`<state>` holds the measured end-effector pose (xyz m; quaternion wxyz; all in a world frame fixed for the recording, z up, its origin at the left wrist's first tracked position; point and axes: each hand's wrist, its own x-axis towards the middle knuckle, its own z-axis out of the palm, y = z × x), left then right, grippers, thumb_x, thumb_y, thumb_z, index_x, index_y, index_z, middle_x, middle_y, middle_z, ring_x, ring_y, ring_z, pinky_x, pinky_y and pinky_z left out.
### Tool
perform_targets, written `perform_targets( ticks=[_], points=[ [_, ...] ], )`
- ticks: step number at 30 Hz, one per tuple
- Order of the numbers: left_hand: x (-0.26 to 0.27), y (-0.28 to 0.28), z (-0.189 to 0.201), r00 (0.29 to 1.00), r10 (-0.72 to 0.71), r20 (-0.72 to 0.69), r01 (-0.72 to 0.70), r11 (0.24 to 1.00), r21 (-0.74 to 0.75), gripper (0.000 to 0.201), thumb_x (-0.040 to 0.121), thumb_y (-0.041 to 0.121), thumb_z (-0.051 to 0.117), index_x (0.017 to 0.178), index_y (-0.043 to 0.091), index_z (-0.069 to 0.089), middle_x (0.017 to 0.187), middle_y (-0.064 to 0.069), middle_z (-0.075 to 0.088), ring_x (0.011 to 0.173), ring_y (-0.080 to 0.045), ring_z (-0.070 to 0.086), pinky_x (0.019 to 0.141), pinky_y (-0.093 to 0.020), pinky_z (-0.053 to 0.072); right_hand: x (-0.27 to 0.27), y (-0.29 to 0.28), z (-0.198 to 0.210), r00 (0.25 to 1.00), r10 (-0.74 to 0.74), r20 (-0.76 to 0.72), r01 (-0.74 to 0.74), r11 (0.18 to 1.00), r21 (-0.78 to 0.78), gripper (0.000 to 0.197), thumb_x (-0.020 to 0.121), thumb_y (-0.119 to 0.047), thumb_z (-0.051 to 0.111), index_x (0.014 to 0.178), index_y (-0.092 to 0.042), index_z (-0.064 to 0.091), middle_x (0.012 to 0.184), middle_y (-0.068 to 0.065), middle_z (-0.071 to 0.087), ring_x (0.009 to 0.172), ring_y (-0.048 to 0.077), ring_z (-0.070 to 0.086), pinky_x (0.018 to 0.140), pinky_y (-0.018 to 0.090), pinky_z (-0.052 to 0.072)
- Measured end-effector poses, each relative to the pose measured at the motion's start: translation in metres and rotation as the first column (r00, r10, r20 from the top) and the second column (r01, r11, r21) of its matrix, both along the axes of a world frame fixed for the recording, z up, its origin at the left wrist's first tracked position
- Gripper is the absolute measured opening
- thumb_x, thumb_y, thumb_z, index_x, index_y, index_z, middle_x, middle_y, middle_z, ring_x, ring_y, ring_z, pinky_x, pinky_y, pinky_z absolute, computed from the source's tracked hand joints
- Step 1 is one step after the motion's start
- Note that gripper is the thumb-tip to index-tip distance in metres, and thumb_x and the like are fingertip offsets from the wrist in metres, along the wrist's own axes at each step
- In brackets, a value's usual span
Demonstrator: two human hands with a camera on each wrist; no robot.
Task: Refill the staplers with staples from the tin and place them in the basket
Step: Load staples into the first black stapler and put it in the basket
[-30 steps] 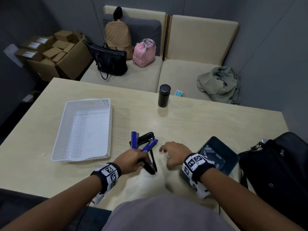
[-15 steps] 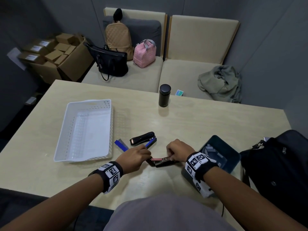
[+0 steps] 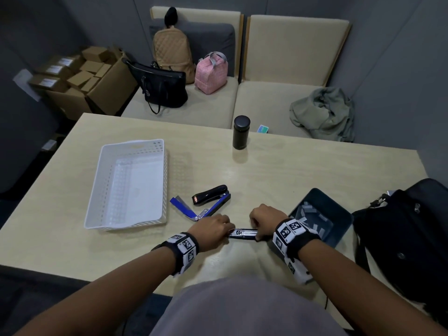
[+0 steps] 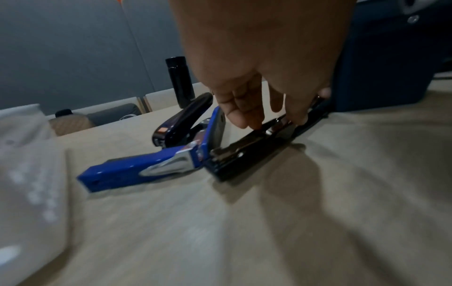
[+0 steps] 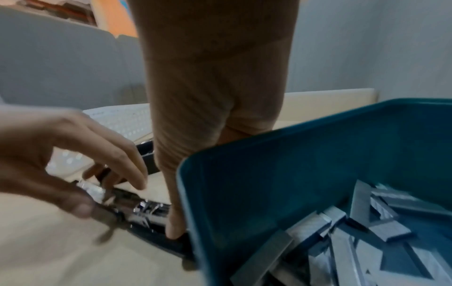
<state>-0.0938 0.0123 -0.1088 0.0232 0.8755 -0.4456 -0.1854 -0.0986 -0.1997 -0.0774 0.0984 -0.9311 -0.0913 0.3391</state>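
An open black stapler (image 3: 243, 234) lies flat on the table (image 3: 303, 170) between my hands, its metal staple channel (image 5: 146, 211) facing up. My left hand (image 3: 224, 230) pinches its left end, fingertips (image 4: 247, 123) on top of the channel. My right hand (image 3: 255, 229) grips the right end beside the dark teal tin (image 3: 339, 229), which holds several staple strips (image 5: 364, 222). A blue stapler (image 3: 201, 209) lies spread open in a V just beyond my left hand. A shut black stapler (image 3: 210, 194) sits behind it. The white basket (image 3: 101, 185) stands empty at the left.
A black bottle (image 3: 241, 132) stands near the table's far edge. A black bag (image 3: 409, 241) fills the right side of the table next to the tin. Beyond the table is a bench with bags (image 3: 167, 86) and a green garment (image 3: 322, 112).
Both hands have swung the black stapler open and laid it flat nearer the front edge. The blue stapler, shut a second ago, now lies spread open.
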Motion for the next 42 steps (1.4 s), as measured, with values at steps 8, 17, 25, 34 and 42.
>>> perform_targets(
  ticks=[8,17,25,34,42],
  points=[
    [0.016,-0.054,0.004,0.986,0.008,-0.169,0.014,0.992,0.128,0.020,0.084,0.027,0.060,0.100,0.019,0.068,0.100,-0.007,0.065,0.090,-0.030,0.064,0.071,-0.040,0.054,0.013,-0.072,0.039,0.757,-0.591,0.278,0.406,0.759,0.508,0.004,0.078,-0.014,0.067,0.076,-0.016,0.064,0.068,-0.001,0.063,0.063,0.011,0.057,0.063,0.018,0.046],
    [0.027,-0.065,-0.005,0.962,0.134,-0.239,-0.105,0.986,0.130,0.021,0.069,0.028,0.075,0.090,0.025,0.073,0.085,0.000,0.073,0.081,-0.023,0.067,0.068,-0.031,0.052,-0.044,-0.139,0.020,0.671,-0.704,0.233,0.586,0.696,0.415,0.018,0.073,-0.015,0.071,0.063,-0.015,0.057,0.059,-0.001,0.059,0.054,0.010,0.051,0.057,0.025,0.045],
    [0.029,-0.068,-0.004,0.944,0.174,-0.279,-0.136,0.980,0.148,0.024,0.065,0.029,0.081,0.087,0.025,0.073,0.086,-0.001,0.073,0.081,-0.024,0.066,0.073,-0.033,0.053,-0.047,-0.120,-0.015,0.942,-0.333,0.033,0.334,0.933,-0.133,0.026,0.074,-0.009,0.068,0.100,-0.014,0.066,0.104,0.008,0.066,0.093,0.028,0.065,0.078,0.038,0.057],
    [0.025,-0.062,-0.007,0.946,0.184,-0.267,-0.163,0.982,0.100,0.021,0.070,0.025,0.076,0.091,0.025,0.074,0.086,0.000,0.073,0.083,-0.022,0.066,0.065,-0.029,0.047,-0.056,-0.120,-0.022,0.944,-0.323,0.073,0.331,0.923,-0.196,0.018,0.077,-0.009,0.067,0.095,-0.014,0.067,0.101,0.008,0.069,0.093,0.027,0.066,0.079,0.037,0.057],
    [0.024,-0.062,-0.005,0.944,0.191,-0.268,-0.170,0.980,0.102,0.022,0.071,0.026,0.077,0.093,0.024,0.075,0.089,-0.001,0.074,0.085,-0.022,0.066,0.069,-0.031,0.050,-0.049,-0.127,-0.012,0.883,-0.469,-0.029,0.469,0.879,0.086,0.017,0.087,-0.005,0.056,0.097,-0.008,0.069,0.090,0.005,0.071,0.083,0.017,0.065,0.079,0.028,0.056]
  ],
)
